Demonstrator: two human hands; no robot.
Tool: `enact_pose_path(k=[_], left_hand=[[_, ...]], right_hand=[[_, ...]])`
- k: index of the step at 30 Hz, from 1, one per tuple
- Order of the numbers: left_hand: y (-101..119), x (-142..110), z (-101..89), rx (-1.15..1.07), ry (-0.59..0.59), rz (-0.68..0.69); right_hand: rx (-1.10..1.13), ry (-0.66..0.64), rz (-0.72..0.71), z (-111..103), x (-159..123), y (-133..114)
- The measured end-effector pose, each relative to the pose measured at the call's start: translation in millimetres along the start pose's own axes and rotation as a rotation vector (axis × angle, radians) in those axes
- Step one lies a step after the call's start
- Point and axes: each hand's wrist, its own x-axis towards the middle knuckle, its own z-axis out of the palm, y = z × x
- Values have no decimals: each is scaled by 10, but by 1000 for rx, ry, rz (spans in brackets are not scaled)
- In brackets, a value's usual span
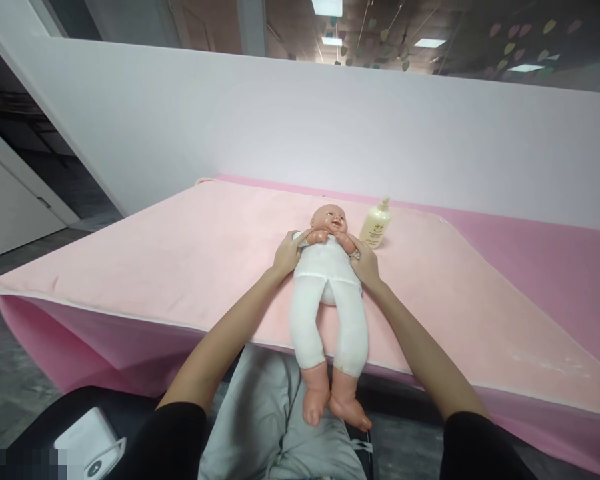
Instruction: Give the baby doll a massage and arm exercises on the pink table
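A baby doll (325,280) with a white cloth body lies on its back on the pink table cover. Its head points away from me, and its bare feet hang past the near table edge. My left hand (287,253) is closed around the doll's arm on the left side. On the other side my right hand (366,262) grips the doll's other arm near the forearm. Both of the doll's hands rest up by its chin. Just beyond my right hand stands a pale yellow pump bottle (375,225), upright. My fingertips are partly hidden by the doll's arms.
A light pink mat (170,253) covers most of the table over a darker pink cloth (545,260). Behind it rises a white partition (300,120) with glass above. A white device (86,440) lies on a black seat at lower left.
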Motion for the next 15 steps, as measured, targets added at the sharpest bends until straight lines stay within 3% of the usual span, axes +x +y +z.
enact_pose_path(k=[6, 9, 12, 15], left_hand=[[-74, 14, -45, -87, 25, -97], [-161, 37, -31, -268, 112, -212], [-241, 68, 7, -472, 249, -389], [-259, 75, 30, -563, 416, -450]], right_hand=[[289, 142, 227, 22, -32, -36], [469, 350, 410, 51, -26, -15], [532, 589, 484, 63, 2, 32], [515, 582, 470, 47, 12, 57]])
